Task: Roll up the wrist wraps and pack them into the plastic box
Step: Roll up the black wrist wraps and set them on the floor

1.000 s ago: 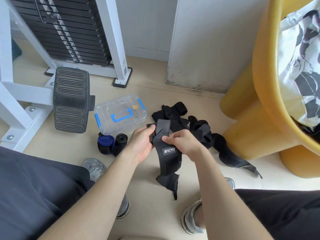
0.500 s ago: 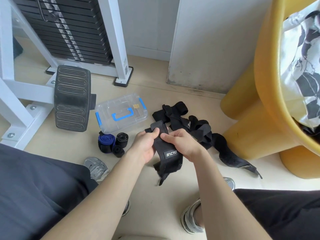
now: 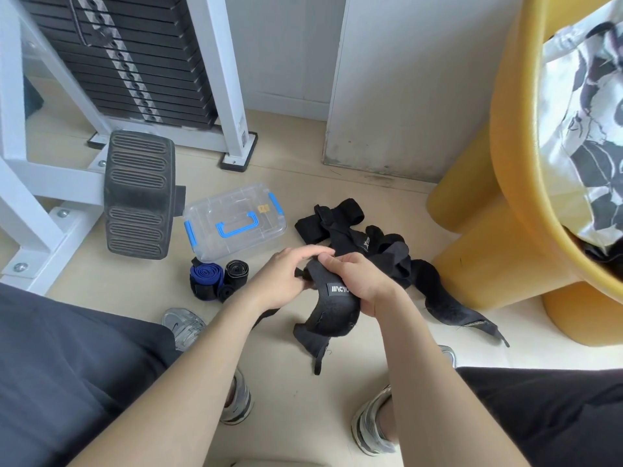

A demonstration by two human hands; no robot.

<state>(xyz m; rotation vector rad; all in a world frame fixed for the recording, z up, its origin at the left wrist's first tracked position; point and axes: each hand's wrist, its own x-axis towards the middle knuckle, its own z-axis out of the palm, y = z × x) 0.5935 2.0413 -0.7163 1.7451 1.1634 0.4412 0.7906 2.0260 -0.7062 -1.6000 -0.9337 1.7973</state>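
Both hands hold one black wrist wrap (image 3: 332, 313) with a small white label above the floor. My left hand (image 3: 286, 278) pinches its rolled upper end, and my right hand (image 3: 362, 281) grips it just beside the label. The loose tail curls down below my hands. A pile of unrolled black wraps (image 3: 377, 254) lies on the floor behind my right hand. A rolled blue wrap (image 3: 205, 276) and a rolled black wrap (image 3: 236, 269) sit in front of the clear plastic box (image 3: 236, 224), whose lid with blue handle and latches is closed.
A white weight machine frame (image 3: 222, 79) with a black ribbed footplate (image 3: 138, 193) stands left of the box. A yellow stool (image 3: 505, 183) holding patterned cloth fills the right. My knees and grey shoes (image 3: 183, 326) frame the floor in front.
The wrap's hanging tail has shortened and curled as my hands wound the upper end. Both hands stayed at about the same spot over the floor.
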